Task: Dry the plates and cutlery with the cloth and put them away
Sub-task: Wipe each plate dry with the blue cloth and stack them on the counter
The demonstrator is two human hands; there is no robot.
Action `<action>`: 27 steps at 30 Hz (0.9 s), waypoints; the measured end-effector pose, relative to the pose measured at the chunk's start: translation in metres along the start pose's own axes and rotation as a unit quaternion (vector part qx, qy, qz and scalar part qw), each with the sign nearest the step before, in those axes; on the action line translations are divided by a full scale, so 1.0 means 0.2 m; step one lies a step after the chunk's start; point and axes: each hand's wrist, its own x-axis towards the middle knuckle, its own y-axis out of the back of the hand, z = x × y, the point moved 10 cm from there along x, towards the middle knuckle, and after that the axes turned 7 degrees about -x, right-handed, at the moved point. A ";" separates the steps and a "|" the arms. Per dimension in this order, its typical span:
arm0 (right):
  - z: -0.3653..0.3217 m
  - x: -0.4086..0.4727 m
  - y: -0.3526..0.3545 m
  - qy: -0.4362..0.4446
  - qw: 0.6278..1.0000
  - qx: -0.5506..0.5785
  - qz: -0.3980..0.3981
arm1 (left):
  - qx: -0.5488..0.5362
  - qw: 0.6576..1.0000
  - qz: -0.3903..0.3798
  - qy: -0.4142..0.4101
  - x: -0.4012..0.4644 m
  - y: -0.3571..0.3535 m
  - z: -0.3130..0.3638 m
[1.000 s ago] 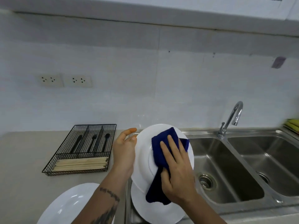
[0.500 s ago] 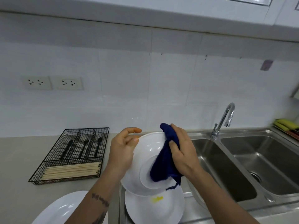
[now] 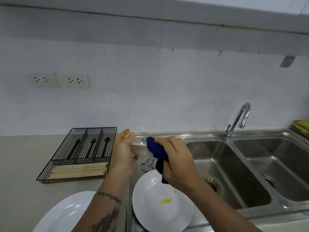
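Observation:
My left hand (image 3: 123, 153) holds a white plate (image 3: 140, 150) by its left rim above the sink's draining board; the plate is blurred and seen almost edge-on. My right hand (image 3: 177, 163) grips a dark blue cloth (image 3: 156, 149) bunched against the plate's right side. Below them a second white plate (image 3: 158, 213) with a yellow smear lies on the draining board. Several pieces of metal cutlery (image 3: 147, 163) lie behind it. A third white plate (image 3: 65, 213) rests on the counter at the lower left.
A black wire cutlery tray (image 3: 80, 153) on the grey counter holds black utensils and wooden chopsticks. A double steel sink (image 3: 234, 166) with a tap (image 3: 237, 121) fills the right side. Yellow-green things sit at the far right edge.
The held plate has tipped from facing me to nearly edge-on. My right hand has bunched the cloth and moved it along the plate. The stained plate below shows more fully.

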 end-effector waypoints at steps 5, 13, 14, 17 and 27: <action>-0.03 -0.16 -0.19 0.043 0.985 0.060 -0.159 | -0.063 0.992 0.109 0.009 0.04 0.17 0.03; 0.35 -0.12 -0.16 -0.184 0.958 0.174 -0.136 | 0.051 0.996 0.063 -0.044 -0.06 0.24 0.07; 0.35 -0.09 -0.16 -0.198 0.958 0.164 -0.126 | 0.063 0.996 0.049 -0.051 -0.07 0.23 0.07; 0.24 -0.02 -0.18 -0.214 0.957 0.162 -0.113 | 0.078 0.995 -0.006 -0.062 -0.11 0.16 0.05; -0.12 -0.25 -0.55 -0.037 0.951 -0.110 -0.287 | -0.071 0.996 0.027 -0.049 -0.19 0.51 0.15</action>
